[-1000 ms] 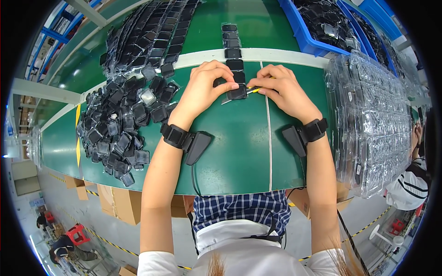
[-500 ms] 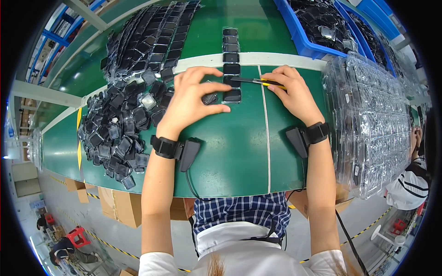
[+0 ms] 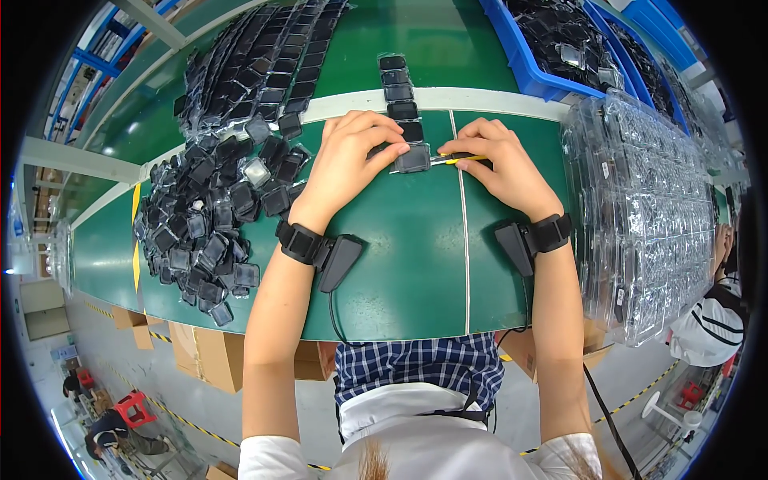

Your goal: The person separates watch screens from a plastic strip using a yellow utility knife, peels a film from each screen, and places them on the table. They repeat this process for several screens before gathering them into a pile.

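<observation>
A strip of clear plastic pockets point(image 3: 402, 110) holding dark square pieces runs away from me across the green table. Its nearest pocket point(image 3: 413, 158) looks larger and slightly raised. My left hand point(image 3: 349, 160) is closed, with thumb and fingertips pinching the left edge of the strip just above that pocket. My right hand point(image 3: 500, 166) grips a yellow-and-black utility knife point(image 3: 464, 158), its blade pointing left at the right edge of the nearest pocket. Part of the blade may be hidden by the pocket. To the left of my left hand lies a heap of loose pocketed squares point(image 3: 220, 212).
Many more strips point(image 3: 260, 72) lie side by side at the back left. Blue bins point(image 3: 524, 68) of dark pieces stand at the back right. Stacked clear plastic trays point(image 3: 648, 224) are by my right arm. A white rail point(image 3: 472, 99) crosses the table.
My left hand has moved right and closed from a spread pose onto the strip. The strip's near end has shifted and tilted. My right hand has brought the knife slightly nearer to me.
</observation>
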The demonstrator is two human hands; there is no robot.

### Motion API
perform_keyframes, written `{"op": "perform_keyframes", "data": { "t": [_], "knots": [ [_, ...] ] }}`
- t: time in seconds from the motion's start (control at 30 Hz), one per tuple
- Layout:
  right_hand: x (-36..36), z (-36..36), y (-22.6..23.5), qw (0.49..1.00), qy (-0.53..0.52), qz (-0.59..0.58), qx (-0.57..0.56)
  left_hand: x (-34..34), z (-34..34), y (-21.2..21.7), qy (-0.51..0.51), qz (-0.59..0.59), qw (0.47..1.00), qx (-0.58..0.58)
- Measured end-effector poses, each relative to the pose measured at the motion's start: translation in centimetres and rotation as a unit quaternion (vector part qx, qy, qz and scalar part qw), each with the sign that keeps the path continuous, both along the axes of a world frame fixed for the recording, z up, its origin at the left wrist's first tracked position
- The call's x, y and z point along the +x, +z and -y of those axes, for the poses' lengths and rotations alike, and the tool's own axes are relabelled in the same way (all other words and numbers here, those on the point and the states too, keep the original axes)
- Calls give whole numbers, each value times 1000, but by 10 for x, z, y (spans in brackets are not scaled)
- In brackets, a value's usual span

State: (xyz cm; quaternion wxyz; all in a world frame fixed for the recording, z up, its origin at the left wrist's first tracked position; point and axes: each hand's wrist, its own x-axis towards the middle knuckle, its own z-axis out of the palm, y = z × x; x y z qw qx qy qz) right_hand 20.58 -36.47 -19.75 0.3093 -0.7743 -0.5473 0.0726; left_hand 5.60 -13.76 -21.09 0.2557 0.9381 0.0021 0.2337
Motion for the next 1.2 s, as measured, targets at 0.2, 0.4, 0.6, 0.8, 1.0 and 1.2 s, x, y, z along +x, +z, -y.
{"op": "perform_keyframes", "data": {
  "t": [0.2,0.4,0.6,0.8,1.0,1.2],
  "knots": [
    [-1,-1,-2,1000,1,1,-9,3,6,3,13,-30,999,-10],
    [-2,-7,-6,1000,11,15,18,7,6,1,22,-27,999,-10],
    [17,9,1,999,51,15,-7,3,0,-4,30,0,999,14],
    [17,13,5,999,-25,-36,33,-8,-20,5,94,54,994,-10],
    [7,5,0,996,-84,15,22,-17,-21,16,12,37,998,50],
    [6,-2,-6,998,-46,41,25,-14,2,18,-44,-8,998,42]
  ]
}}
